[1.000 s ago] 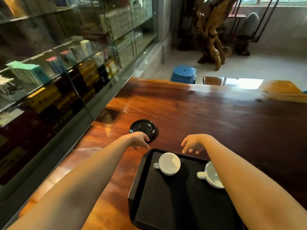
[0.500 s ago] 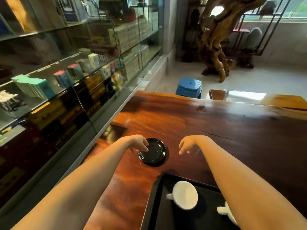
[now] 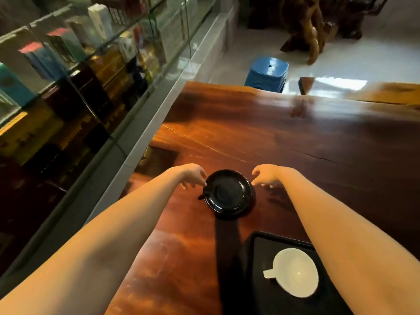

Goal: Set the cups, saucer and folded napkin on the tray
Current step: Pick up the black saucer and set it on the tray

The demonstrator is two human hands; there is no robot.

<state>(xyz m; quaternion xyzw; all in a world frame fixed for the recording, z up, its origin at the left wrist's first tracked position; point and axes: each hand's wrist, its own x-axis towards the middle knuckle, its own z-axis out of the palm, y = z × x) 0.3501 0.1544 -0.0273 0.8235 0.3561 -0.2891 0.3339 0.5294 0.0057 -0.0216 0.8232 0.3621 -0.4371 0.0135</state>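
A black saucer (image 3: 228, 193) lies on the dark wooden table (image 3: 295, 142), beyond the tray. My left hand (image 3: 193, 176) is at its left rim, fingertips curled down and touching the edge. My right hand (image 3: 265, 175) hovers at its right rim, fingers bent, just beside the edge. Neither hand has a clear grip on the saucer. The black tray (image 3: 255, 258) sits near me at the lower right, with a white cup (image 3: 295, 272) standing upright on it. My right forearm hides the rest of the tray. No napkin is in view.
A glass display cabinet (image 3: 86, 71) full of boxes runs along the table's left side. A blue stool (image 3: 267, 72) and a carved wooden root (image 3: 306, 35) stand on the floor past the far table edge.
Both hands moved in on the saucer, the right one arriving at its right rim. The view tilted down and forward, so the tray slid lower and the second cup went behind my arm.
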